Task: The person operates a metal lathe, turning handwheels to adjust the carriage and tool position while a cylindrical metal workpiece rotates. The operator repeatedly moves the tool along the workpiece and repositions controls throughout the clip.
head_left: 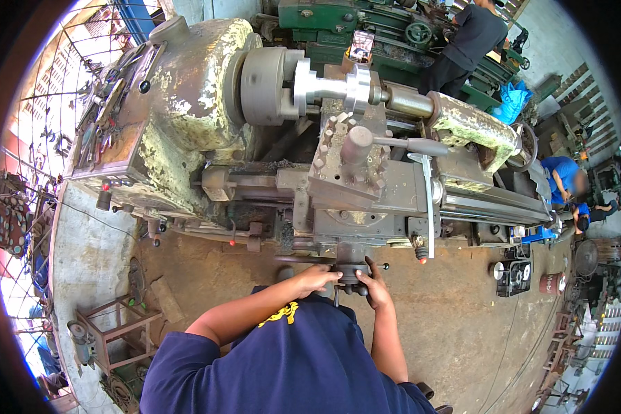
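Observation:
Both my hands are at the dark dial collar [352, 273] of a handwheel at the front of a lathe's cross slide. My left hand [316, 277] presses its thumb against the collar's left side, the other fingers curled and partly hidden. On the opposite side, my right hand [375, 286] has its thumb on the collar and a finger pointing up alongside. Ahead stands the tool post [348, 155] with its clamping lever [414, 145]. A shiny stepped metal workpiece [328, 88] sits between the chuck [265, 83] and the tailstock [466, 124].
A caliper [428, 200] lies on the carriage at right. Hand tools [110, 103] lie on the headstock; a phone [361, 46] stands behind the workpiece. One person [472, 34] works at a green lathe [317, 17], another person [562, 176] at far right. A metal stand [117, 331] is at lower left.

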`<state>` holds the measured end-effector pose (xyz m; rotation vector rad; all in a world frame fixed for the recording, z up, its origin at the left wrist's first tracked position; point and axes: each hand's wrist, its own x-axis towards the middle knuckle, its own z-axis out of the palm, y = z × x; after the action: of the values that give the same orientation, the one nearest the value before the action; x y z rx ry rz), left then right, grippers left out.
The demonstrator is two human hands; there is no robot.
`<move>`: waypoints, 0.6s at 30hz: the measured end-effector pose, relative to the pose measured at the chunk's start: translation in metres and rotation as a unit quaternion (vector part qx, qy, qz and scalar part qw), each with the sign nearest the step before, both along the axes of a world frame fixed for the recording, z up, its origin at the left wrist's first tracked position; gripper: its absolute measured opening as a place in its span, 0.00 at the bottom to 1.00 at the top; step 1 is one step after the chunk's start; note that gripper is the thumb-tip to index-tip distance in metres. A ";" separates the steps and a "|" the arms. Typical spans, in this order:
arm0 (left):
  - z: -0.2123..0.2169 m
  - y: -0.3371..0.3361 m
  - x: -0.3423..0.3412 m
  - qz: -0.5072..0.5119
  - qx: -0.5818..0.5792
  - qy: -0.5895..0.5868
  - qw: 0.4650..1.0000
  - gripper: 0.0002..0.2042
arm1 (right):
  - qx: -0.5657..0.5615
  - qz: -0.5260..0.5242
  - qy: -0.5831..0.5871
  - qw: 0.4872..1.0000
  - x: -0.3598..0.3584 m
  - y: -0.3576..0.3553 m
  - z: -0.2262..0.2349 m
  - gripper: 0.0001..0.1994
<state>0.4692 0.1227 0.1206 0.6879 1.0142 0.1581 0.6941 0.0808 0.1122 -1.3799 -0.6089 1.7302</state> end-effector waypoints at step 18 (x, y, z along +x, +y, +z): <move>0.002 -0.008 0.014 0.041 0.004 0.014 0.999 0.33 | 0.069 0.068 -0.354 0.930 -0.020 -0.010 0.030 0.58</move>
<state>0.4832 0.1143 0.1221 0.6572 1.0696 0.2238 0.6744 0.0709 0.1422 -1.8918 -1.2169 1.2192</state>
